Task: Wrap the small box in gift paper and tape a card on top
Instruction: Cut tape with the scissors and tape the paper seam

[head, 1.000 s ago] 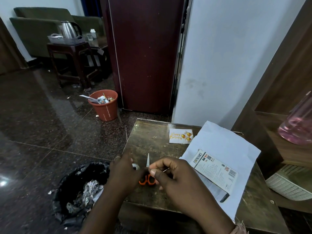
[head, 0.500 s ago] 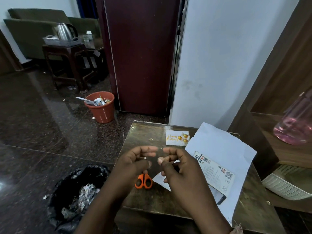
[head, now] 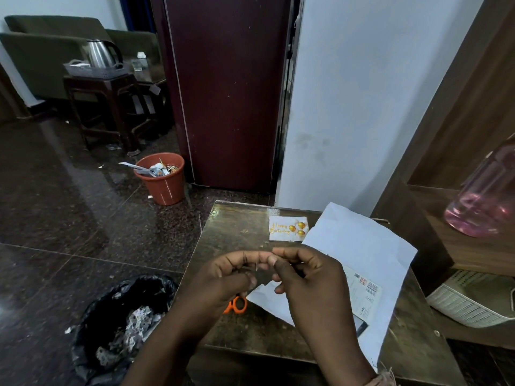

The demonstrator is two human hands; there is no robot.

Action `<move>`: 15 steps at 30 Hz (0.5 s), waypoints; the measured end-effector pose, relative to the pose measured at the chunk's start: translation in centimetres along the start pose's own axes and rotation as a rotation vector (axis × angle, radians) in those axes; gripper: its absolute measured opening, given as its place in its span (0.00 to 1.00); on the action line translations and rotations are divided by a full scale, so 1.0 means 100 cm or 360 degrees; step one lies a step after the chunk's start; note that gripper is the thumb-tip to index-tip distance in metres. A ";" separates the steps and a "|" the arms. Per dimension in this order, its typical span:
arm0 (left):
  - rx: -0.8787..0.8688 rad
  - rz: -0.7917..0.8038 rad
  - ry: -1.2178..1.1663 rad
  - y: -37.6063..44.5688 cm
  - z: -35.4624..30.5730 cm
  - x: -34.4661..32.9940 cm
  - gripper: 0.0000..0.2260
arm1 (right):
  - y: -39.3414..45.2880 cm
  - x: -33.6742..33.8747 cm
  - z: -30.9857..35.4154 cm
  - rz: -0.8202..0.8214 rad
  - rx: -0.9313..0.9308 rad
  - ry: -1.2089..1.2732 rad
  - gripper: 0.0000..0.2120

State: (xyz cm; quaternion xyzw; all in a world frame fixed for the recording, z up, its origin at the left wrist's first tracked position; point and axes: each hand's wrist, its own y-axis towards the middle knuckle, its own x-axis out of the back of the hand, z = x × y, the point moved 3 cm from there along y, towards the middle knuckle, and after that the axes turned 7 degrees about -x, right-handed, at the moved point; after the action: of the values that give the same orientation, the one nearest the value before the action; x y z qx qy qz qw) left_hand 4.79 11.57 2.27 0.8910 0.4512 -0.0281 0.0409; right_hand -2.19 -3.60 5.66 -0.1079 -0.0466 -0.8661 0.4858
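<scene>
Head view: both hands were raised together over the near part of the small table [head: 223, 232], fingertips meeting. The left hand [head: 231, 277] and right hand [head: 303, 274] had fingers curled, seemingly pinching something tiny between them, likely tape, but too small and dark to confirm. The small box [head: 362, 296] lay flat on the white gift paper [head: 362, 246], right of the hands, partly hidden by the right hand; the paper was unfolded, so wrapping looked barely begun. The card [head: 288, 229] sat at the table's far side, just beside the paper's far-left edge. Orange scissors [head: 237, 305] lay under the left hand, touching the paper's near-left corner. My read: the step was prepping a tape piece. To do it well, keep the strip taut and off itself, park it on the table edge, then square the box on the sheet and fold one side snug before sticking. Risk: tape curling onto fingers.
</scene>
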 end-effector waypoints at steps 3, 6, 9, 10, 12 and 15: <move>0.0024 0.0000 -0.0003 -0.001 0.000 -0.003 0.19 | 0.001 0.003 -0.001 -0.0055 0.0014 -0.0132 0.08; 0.0045 -0.0002 0.0008 -0.001 -0.001 -0.005 0.19 | 0.000 0.003 0.000 -0.0101 0.0118 -0.0327 0.09; 0.0021 -0.0015 0.0010 -0.001 -0.005 -0.009 0.18 | 0.001 0.011 0.003 -0.0024 0.0096 -0.0298 0.11; 0.0004 -0.0043 0.0044 -0.001 -0.007 -0.012 0.17 | 0.002 0.016 0.006 0.0022 0.0068 -0.0249 0.11; -0.0021 -0.0101 0.0168 -0.002 -0.010 -0.019 0.20 | 0.002 0.032 0.012 0.0077 0.0027 -0.0133 0.11; -0.0055 -0.0158 0.0403 -0.003 -0.006 -0.022 0.29 | 0.008 0.064 0.012 -0.0051 -0.0080 0.0011 0.08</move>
State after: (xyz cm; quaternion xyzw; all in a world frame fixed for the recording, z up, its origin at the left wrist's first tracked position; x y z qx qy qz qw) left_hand 3.26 10.02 3.05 0.8632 0.4967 0.0904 -0.0026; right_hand -4.54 -9.16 8.31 -0.1164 -0.0248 -0.8751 0.4691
